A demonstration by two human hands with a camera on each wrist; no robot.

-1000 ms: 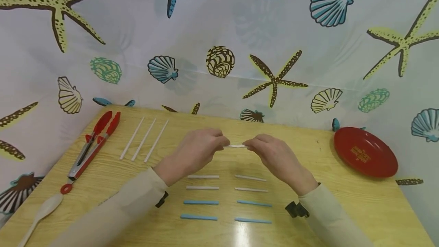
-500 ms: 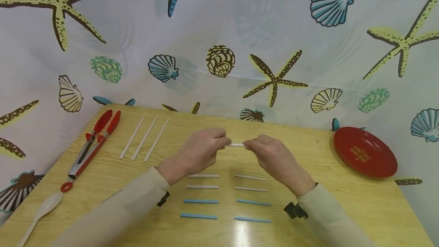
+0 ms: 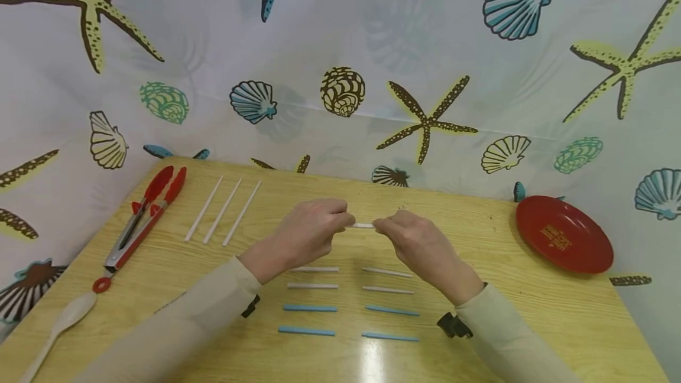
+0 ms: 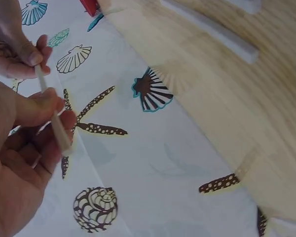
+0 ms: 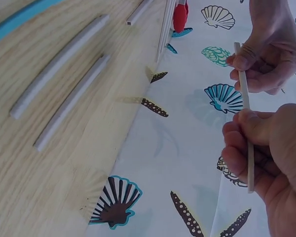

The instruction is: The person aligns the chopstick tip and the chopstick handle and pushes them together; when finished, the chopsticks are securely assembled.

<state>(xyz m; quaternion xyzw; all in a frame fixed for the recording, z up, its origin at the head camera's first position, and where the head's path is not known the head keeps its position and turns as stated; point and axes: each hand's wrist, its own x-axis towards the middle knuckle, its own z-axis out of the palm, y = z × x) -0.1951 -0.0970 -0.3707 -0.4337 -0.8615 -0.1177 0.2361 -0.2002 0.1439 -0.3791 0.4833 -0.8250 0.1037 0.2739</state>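
Out in front over the wooden table (image 3: 468,324), my left hand (image 3: 314,226) and right hand (image 3: 417,238) pinch one thin white stick (image 3: 364,226) between thumb and fingers. A short stretch of it shows between the fingertips. In the right wrist view the stick (image 5: 244,91) looks straight and extends past the pinch at both ends. The left wrist view has its near end (image 4: 60,136) poking out below the left thumb. Below the hands lie short white sticks (image 3: 313,286) and blue sticks (image 3: 307,331), laid in two columns.
Three longer white sticks (image 3: 222,211) lie side by side at the back left. Red-tipped tongs (image 3: 139,226) and a pale spoon (image 3: 71,315) line the left edge. At the right back rests a red plate (image 3: 585,232). A shell-print cloth (image 3: 308,28) hangs behind the table.
Both hands still pinch the white stick. The right hand has edged slightly left, so a little less stick shows between the fingertips. The head view has tilted slightly.
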